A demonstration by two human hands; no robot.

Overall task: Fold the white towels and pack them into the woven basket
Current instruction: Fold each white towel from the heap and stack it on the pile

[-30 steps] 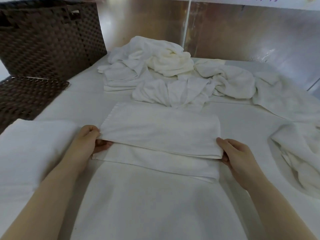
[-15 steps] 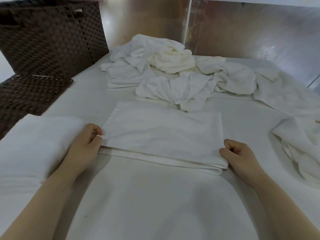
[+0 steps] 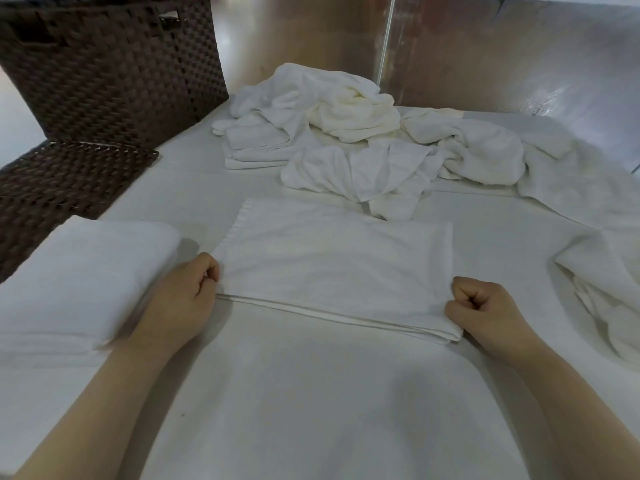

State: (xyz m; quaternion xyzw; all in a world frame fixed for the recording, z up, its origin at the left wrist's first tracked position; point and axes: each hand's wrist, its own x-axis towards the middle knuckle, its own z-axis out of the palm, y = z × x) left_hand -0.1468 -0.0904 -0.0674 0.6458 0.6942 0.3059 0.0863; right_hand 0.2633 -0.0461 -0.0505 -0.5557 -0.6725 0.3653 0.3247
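Note:
A folded white towel (image 3: 332, 265) lies flat in the middle of the white-covered table. My left hand (image 3: 183, 299) pinches its near left corner with curled fingers. My right hand (image 3: 485, 310) is curled at its near right corner and grips the edge there. A stack of folded white towels (image 3: 83, 282) sits at the left. The dark brown woven basket (image 3: 114, 67) stands at the back left, with its flat woven lid (image 3: 65, 181) lying in front of it.
A heap of unfolded white towels (image 3: 363, 140) spreads across the back of the table, with a few folded ones (image 3: 256, 147) on its left side. Another crumpled towel (image 3: 602, 292) lies at the right edge. A shiny metal wall (image 3: 502, 50) rises behind.
Both hands drew the upper layer of the towel toward me until its edge met the lower edge. The fold now lies flat with edges nearly aligned.

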